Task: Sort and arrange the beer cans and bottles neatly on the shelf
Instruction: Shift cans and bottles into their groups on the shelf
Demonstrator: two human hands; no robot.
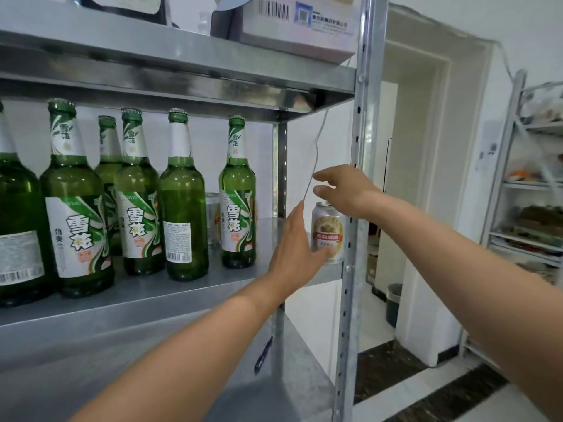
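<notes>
The beer can [327,236], silver with a gold emblem and a red band of Chinese characters, stands upright at the front right corner of the steel shelf [243,281]. The left hand [292,251], fingers straight and pressed together, lies beside it with the thumb at its base. The right hand [347,190] hovers above, fingers loosely curled, pinching nothing. Green glass bottles [184,208] labelled 雪花 stand to the left.

To your nine o'clock, the green bottles [79,236] carry white labels reading 雪花, repeated small on the neck collars. The turned bottle [179,239] shows a barcode and print too small to read. Toward three o'clock, the can [327,237] reads 燕京啤酒 on a red band. At twelve, the carton [304,25] bears a barcode, a QR code and a company name ending 有限公司.
</notes>
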